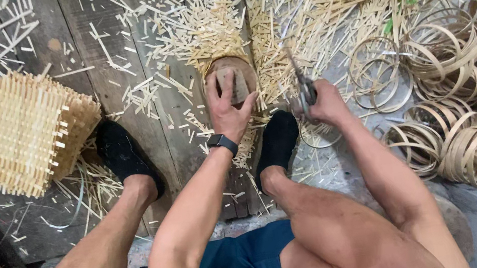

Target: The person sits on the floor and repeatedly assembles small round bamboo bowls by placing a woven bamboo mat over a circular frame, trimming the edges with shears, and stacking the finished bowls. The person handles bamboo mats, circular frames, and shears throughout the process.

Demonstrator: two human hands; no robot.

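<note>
My left hand (227, 106) reaches forward over a small round wooden block (242, 68) on the floor, fingers spread on a brownish piece on top of it. A dark watch sits on that wrist. My right hand (324, 103) is closed on the handles of metal shears (302, 81), blades pointing away from me and upward. Both hands are between my feet in black shoes (123, 153).
A square woven bamboo basket (23, 130) lies at the left on dark wooden planks (84, 50). Cut bamboo slivers (204, 20) litter the floor ahead. Several coiled bamboo strip hoops (474, 88) are piled at the right.
</note>
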